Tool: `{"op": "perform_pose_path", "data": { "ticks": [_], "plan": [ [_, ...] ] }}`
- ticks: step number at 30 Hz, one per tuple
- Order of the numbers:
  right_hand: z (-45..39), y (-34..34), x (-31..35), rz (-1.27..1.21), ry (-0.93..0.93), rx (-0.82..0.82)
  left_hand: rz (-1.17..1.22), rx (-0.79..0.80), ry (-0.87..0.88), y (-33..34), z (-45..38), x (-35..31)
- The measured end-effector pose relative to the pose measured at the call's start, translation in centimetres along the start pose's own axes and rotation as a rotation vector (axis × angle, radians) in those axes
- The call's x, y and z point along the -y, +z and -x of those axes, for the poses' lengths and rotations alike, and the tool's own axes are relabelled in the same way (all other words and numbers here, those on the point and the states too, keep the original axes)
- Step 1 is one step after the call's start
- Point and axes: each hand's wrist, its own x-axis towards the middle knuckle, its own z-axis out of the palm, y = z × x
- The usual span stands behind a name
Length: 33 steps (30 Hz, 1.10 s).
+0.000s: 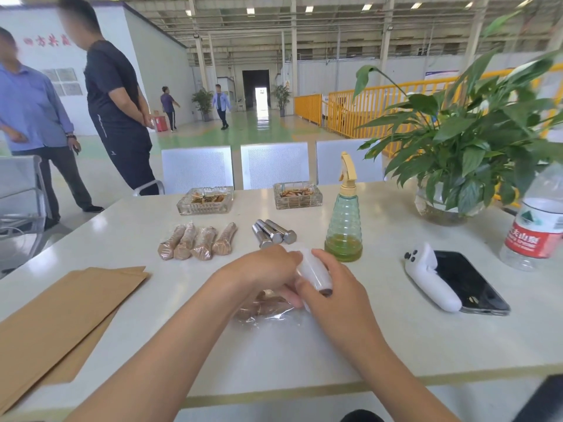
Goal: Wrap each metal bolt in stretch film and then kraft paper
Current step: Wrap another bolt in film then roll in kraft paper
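My right hand [332,295] grips a roll of stretch film [313,271], held tilted above the table. My left hand [262,269] rests on a brown wrapped bolt [262,307] lying on a loose sheet of clear film [274,318] under both hands. Three bare metal bolts [274,231] lie side by side further back. Left of them sits a row of several wrapped bolts [198,242], brown under clear film. Sheets of kraft paper [61,315] lie at the near left.
A green spray bottle [344,226] stands right of the bare bolts. A white controller [429,275] and a black phone [469,281] lie at the right, beside a water bottle [539,220] and a potted plant [457,141]. Two glass ashtrays [205,199] sit at the back. People stand at the left.
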Motion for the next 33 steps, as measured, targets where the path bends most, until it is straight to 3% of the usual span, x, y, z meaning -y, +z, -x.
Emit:
{"op": "perform_pose_path", "data": {
  "ticks": [2, 5, 8, 11, 18, 23, 26, 33],
  "plan": [
    [0.2, -0.3, -0.5, 0.029, 0.006, -0.069, -0.023, -0.024, 0.071, -0.7, 0.1, 1.0],
    [0.7, -0.7, -0.7, 0.111, 0.011, -0.139, -0.332, -0.206, 0.297, -2.0, 0.2, 3.2],
    [1.1, -0.5, -0.8, 0.209, -0.006, -0.145, -0.487, -0.169, 0.417, -2.8, 0.5, 5.6],
    [1.4, -0.2, -0.9, 0.324, -0.016, -0.151, -0.520, -0.135, 0.477, -3.6, 0.7, 7.2],
    [2.2, 0.0, -0.9, 0.564, -0.068, -0.151, -0.859, -0.094, 0.548, -3.1, 0.4, 7.7],
    [2.3, -0.9, -0.8, 0.622, -0.107, -0.037, -0.979, -0.125, 0.593, -2.4, 0.5, 8.1],
    [2.1, -2.6, -1.3, 0.624, -0.100, 0.068, -0.932, -0.101, 0.600, -2.5, 0.9, 8.5],
    [1.6, -4.1, -1.8, 0.557, -0.194, 0.077, -0.429, -0.087, 0.706, -4.0, 2.5, 8.1]
  ]
}}
